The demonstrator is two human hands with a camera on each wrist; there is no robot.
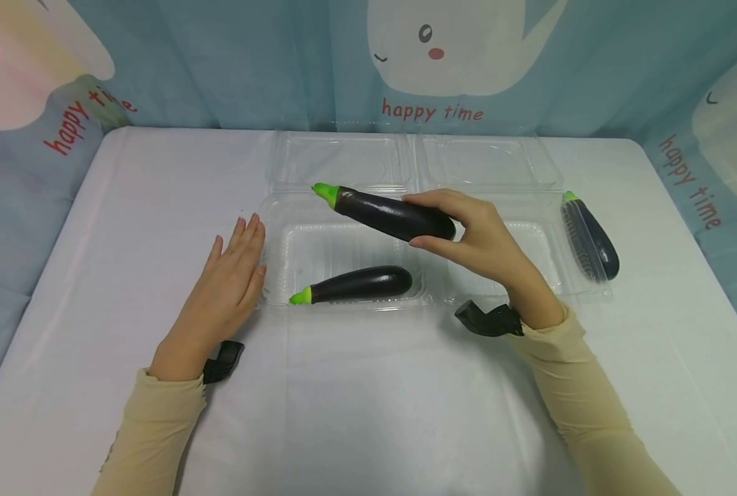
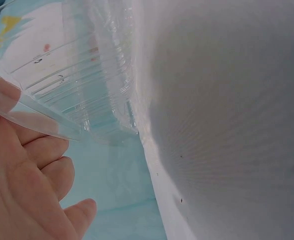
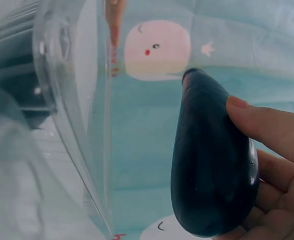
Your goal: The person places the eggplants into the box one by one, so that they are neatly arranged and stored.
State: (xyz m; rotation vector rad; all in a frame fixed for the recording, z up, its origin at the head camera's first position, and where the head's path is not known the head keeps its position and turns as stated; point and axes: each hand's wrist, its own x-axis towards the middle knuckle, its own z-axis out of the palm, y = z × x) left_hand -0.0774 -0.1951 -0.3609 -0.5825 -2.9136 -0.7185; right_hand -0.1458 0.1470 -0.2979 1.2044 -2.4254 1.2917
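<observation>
My right hand grips a dark purple eggplant by its thick end, thumb on one side and fingers on the other. The green stem of this eggplant points left, above a clear plastic clamshell box. Inside the box's left compartment lies a second eggplant, its stem also to the left. My left hand rests with straight fingers against the box's left rim. In the left wrist view, the thumb and fingers touch that clear rim. The right wrist view shows the held eggplant close up.
Another clear box stands open to the right, its lid folded back. A third eggplant lies against its right side on the white table. A blue printed curtain hangs behind the table.
</observation>
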